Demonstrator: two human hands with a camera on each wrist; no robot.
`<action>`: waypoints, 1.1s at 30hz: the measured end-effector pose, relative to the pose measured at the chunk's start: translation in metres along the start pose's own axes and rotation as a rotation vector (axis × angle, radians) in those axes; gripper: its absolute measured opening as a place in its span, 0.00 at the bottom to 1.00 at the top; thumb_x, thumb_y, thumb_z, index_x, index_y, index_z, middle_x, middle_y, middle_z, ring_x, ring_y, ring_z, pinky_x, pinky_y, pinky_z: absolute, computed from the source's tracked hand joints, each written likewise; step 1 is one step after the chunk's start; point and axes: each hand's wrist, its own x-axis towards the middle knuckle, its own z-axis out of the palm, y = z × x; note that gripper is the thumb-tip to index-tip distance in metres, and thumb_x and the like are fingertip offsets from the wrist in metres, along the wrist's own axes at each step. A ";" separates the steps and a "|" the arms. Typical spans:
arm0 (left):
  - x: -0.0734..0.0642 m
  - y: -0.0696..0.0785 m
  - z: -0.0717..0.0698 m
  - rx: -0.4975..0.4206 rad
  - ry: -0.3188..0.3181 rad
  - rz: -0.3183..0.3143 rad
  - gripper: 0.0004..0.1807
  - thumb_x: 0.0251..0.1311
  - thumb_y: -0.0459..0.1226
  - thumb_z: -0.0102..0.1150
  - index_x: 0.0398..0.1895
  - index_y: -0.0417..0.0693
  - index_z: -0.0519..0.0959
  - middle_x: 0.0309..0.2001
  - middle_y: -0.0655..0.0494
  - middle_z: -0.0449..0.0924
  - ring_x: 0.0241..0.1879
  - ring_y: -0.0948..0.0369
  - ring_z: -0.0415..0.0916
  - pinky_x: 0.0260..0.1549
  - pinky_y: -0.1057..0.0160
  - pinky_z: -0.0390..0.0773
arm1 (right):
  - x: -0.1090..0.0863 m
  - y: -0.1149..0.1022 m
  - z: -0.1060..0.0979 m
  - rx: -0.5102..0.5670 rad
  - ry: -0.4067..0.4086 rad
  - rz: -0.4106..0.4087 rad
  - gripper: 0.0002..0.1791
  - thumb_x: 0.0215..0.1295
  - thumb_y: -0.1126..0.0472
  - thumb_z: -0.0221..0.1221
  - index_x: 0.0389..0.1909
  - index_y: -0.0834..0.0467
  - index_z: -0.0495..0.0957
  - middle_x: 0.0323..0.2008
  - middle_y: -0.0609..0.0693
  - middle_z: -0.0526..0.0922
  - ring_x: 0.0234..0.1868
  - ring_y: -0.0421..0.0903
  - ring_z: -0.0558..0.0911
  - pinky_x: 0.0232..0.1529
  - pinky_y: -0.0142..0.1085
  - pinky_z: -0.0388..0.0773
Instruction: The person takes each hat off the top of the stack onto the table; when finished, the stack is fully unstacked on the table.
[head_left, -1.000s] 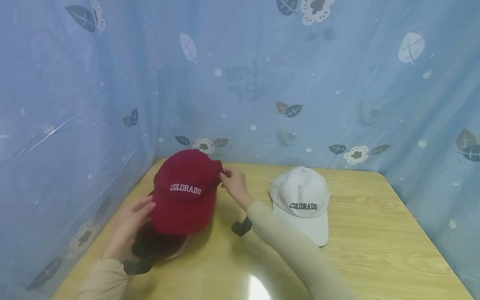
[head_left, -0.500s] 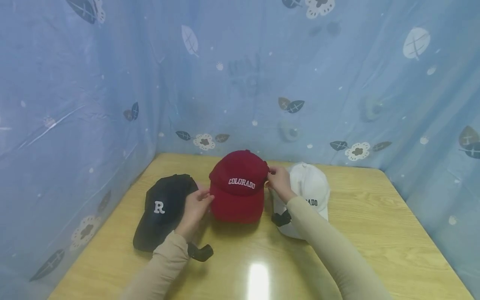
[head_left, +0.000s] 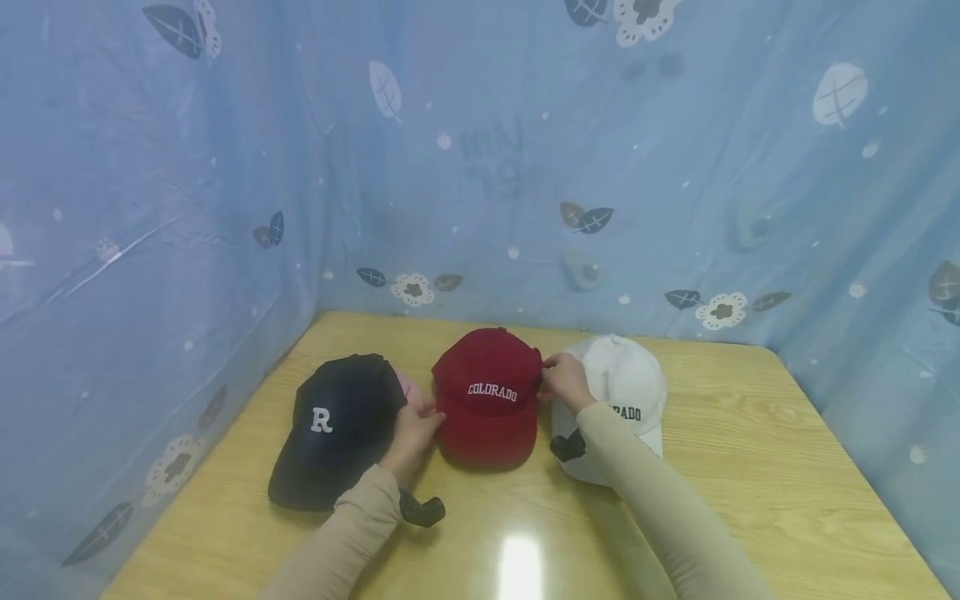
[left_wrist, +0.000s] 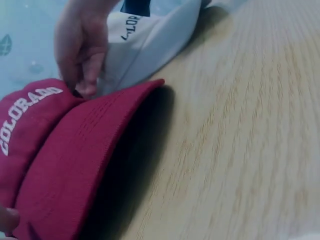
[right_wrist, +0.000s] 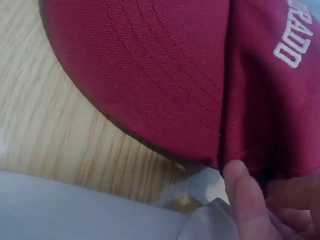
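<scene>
A red baseball cap (head_left: 491,396) with white COLORADO lettering is at the middle of the table, brim toward me. My left hand (head_left: 414,432) pinches its left edge beside the brim; in the left wrist view only a fingertip (left_wrist: 9,220) shows there. On the opposite side my right hand (head_left: 566,382) pinches the cap's edge, and the right wrist view shows its fingers (right_wrist: 247,205) where brim meets crown. In that view the brim (right_wrist: 135,75) looks close to or on the wood. The white cap (head_left: 626,375), lettered in black, is partly hidden behind my right hand and sleeve.
A black cap (head_left: 341,433) with a white R lies left of my left hand. Part of something pink (head_left: 407,388) shows behind it. The wooden table (head_left: 750,467) is bordered by a blue patterned curtain (head_left: 480,167) at the back and sides.
Both hands have carried the red cap rightward from over the black cap to between the black and white caps, then slightly lower. The black cap has come into full view.
</scene>
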 end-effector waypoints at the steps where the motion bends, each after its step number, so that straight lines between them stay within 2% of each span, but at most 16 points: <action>1: 0.000 -0.001 0.000 -0.001 -0.014 0.001 0.21 0.57 0.26 0.53 0.55 0.25 0.69 0.50 0.31 0.73 0.52 0.44 0.72 0.51 0.53 0.73 | 0.000 0.000 0.001 0.002 0.000 0.001 0.16 0.62 0.69 0.47 0.47 0.71 0.75 0.29 0.63 0.81 0.17 0.46 0.81 0.23 0.36 0.81; 5: 0.001 0.001 -0.003 -0.002 -0.091 0.010 0.23 0.58 0.25 0.52 0.58 0.25 0.66 0.54 0.32 0.71 0.56 0.44 0.69 0.55 0.52 0.70 | 0.001 0.000 0.003 -0.043 0.009 -0.015 0.16 0.59 0.70 0.46 0.46 0.70 0.76 0.31 0.63 0.81 0.16 0.43 0.80 0.21 0.34 0.80; 10: 0.001 0.011 -0.012 0.017 -0.195 0.021 0.22 0.60 0.27 0.51 0.58 0.26 0.66 0.56 0.33 0.70 0.57 0.44 0.67 0.56 0.48 0.67 | -0.002 -0.006 -0.002 -0.214 0.014 -0.072 0.17 0.59 0.68 0.47 0.46 0.70 0.76 0.35 0.62 0.82 0.19 0.45 0.81 0.22 0.34 0.79; 14: -0.001 0.030 -0.026 0.104 -0.197 0.067 0.22 0.61 0.32 0.54 0.58 0.31 0.68 0.56 0.38 0.71 0.55 0.44 0.69 0.51 0.47 0.72 | -0.006 -0.017 -0.010 -0.342 0.042 -0.142 0.17 0.61 0.66 0.47 0.48 0.70 0.74 0.38 0.63 0.82 0.26 0.49 0.82 0.32 0.38 0.80; 16: -0.006 0.043 -0.037 0.154 -0.169 0.106 0.22 0.60 0.34 0.55 0.57 0.35 0.71 0.54 0.40 0.74 0.53 0.46 0.72 0.47 0.49 0.75 | -0.009 -0.027 -0.013 -0.352 0.058 -0.181 0.18 0.62 0.66 0.47 0.49 0.69 0.74 0.41 0.63 0.81 0.27 0.51 0.82 0.33 0.40 0.79; 18: -0.011 0.055 -0.052 0.217 -0.131 0.168 0.20 0.60 0.36 0.56 0.55 0.37 0.73 0.51 0.42 0.77 0.49 0.47 0.74 0.44 0.51 0.77 | -0.012 -0.039 -0.013 -0.359 0.089 -0.211 0.18 0.64 0.64 0.47 0.50 0.67 0.74 0.40 0.62 0.81 0.28 0.51 0.82 0.31 0.40 0.78; 21: -0.018 0.070 -0.078 0.282 -0.070 0.259 0.19 0.60 0.36 0.57 0.53 0.38 0.74 0.47 0.43 0.79 0.45 0.49 0.77 0.45 0.53 0.76 | -0.017 -0.060 -0.007 -0.338 0.127 -0.255 0.17 0.65 0.61 0.48 0.51 0.63 0.74 0.39 0.58 0.82 0.26 0.49 0.80 0.24 0.38 0.77; 23: -0.021 0.076 -0.099 0.340 -0.016 0.320 0.19 0.60 0.36 0.57 0.53 0.38 0.74 0.46 0.43 0.80 0.44 0.49 0.78 0.45 0.52 0.76 | -0.020 -0.073 0.002 -0.337 0.150 -0.299 0.17 0.66 0.58 0.50 0.51 0.61 0.75 0.37 0.55 0.83 0.29 0.48 0.80 0.26 0.38 0.76; 25: -0.024 0.078 -0.120 0.387 0.039 0.355 0.18 0.61 0.36 0.56 0.53 0.36 0.74 0.45 0.42 0.79 0.43 0.48 0.78 0.44 0.51 0.76 | -0.024 -0.083 0.015 -0.301 0.140 -0.350 0.16 0.66 0.57 0.52 0.50 0.60 0.76 0.38 0.53 0.83 0.34 0.48 0.81 0.32 0.40 0.77; 27: -0.029 0.075 -0.142 0.431 0.084 0.346 0.19 0.61 0.36 0.55 0.53 0.35 0.73 0.46 0.40 0.79 0.44 0.46 0.78 0.44 0.50 0.76 | -0.029 -0.091 0.032 -0.260 0.112 -0.390 0.15 0.65 0.57 0.54 0.49 0.59 0.77 0.40 0.52 0.83 0.38 0.48 0.81 0.38 0.41 0.78; 29: -0.037 0.068 -0.161 0.463 0.108 0.309 0.19 0.62 0.36 0.54 0.53 0.33 0.72 0.47 0.37 0.77 0.45 0.44 0.76 0.44 0.49 0.76 | -0.035 -0.094 0.050 -0.219 0.069 -0.401 0.14 0.64 0.57 0.55 0.47 0.58 0.78 0.41 0.50 0.83 0.41 0.47 0.81 0.42 0.41 0.77; 33: -0.055 0.041 -0.197 0.530 0.077 0.170 0.24 0.64 0.40 0.51 0.56 0.29 0.68 0.52 0.31 0.72 0.50 0.38 0.71 0.46 0.45 0.73 | -0.044 -0.091 0.088 -0.176 -0.033 -0.396 0.13 0.63 0.57 0.57 0.45 0.58 0.79 0.40 0.49 0.83 0.40 0.45 0.81 0.42 0.40 0.78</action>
